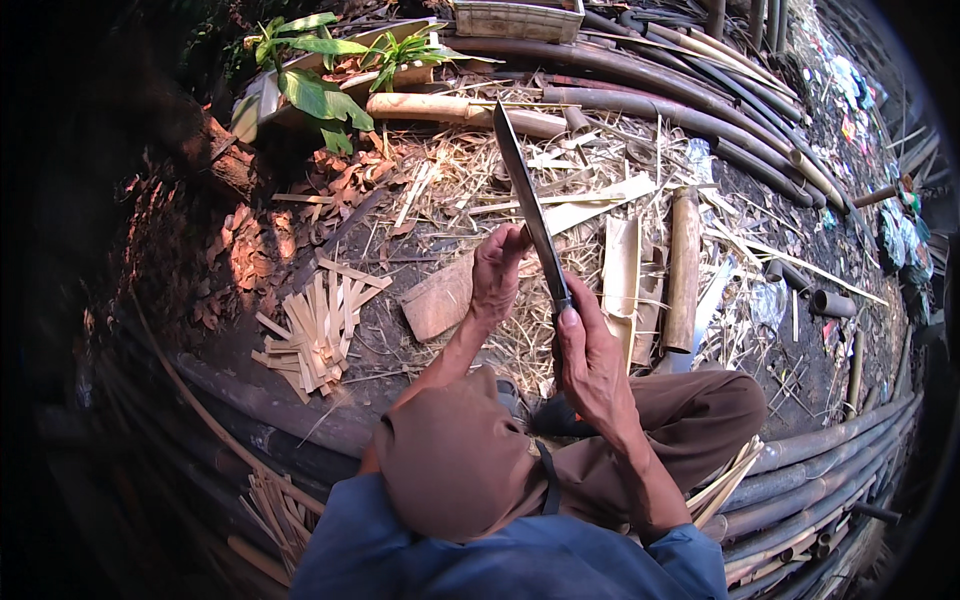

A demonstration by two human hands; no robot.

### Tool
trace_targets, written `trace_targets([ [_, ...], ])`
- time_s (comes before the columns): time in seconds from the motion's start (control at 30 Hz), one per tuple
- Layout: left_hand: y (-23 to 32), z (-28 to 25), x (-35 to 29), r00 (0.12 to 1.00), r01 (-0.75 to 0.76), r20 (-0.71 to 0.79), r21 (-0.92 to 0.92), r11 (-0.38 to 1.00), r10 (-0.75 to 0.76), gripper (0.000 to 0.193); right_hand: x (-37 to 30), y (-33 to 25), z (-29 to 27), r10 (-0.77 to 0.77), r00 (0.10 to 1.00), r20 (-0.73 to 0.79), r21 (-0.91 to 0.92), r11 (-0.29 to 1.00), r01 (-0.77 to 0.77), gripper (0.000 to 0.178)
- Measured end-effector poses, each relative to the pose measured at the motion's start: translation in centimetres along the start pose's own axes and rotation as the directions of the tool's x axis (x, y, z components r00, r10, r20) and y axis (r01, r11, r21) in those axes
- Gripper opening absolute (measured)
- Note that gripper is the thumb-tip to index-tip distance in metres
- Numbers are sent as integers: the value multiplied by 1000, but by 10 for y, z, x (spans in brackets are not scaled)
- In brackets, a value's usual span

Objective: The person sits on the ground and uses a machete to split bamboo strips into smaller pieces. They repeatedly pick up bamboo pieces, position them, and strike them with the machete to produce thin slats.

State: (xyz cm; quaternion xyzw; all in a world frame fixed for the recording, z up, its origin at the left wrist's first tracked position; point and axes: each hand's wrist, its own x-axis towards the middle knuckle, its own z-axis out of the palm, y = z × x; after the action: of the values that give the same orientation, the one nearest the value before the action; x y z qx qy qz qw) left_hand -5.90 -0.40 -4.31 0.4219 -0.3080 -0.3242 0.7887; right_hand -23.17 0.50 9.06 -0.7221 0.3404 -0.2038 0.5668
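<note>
My right hand (592, 360) is wrapped round the handle of a long dark machete (527, 195), thumb along the grip. The blade points up and away, slightly to the left. My left hand (495, 272) has its fingers curled at the near end of a pale split bamboo strip (600, 205), which runs off to the right behind the blade. The blade hides part of this meeting point. Just left of my left hand lies a flat wooden block (440, 300). Beyond my right knee are a split bamboo half (621, 275) and a whole bamboo section (682, 270).
Short pale bamboo slats (325, 325) lie piled on the left. Long bamboo poles (680, 110) stretch across the back, near a pale crate (518, 20) and a green plant (320, 90). More poles (800, 480) are stacked at right. Shavings (450, 200) litter the ground.
</note>
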Motion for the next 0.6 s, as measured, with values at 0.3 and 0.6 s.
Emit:
trace_targets([
  [0.3,3,0,-2,999,-4,-37,22,1000,5,34,-3,-4,2,17,1000,17,-88,996,-16,40],
  [0.6,9,1,-4,999,-32,14,-4,999,32,34,-5,-8,1,66,996,63,-2,998,-66,41],
])
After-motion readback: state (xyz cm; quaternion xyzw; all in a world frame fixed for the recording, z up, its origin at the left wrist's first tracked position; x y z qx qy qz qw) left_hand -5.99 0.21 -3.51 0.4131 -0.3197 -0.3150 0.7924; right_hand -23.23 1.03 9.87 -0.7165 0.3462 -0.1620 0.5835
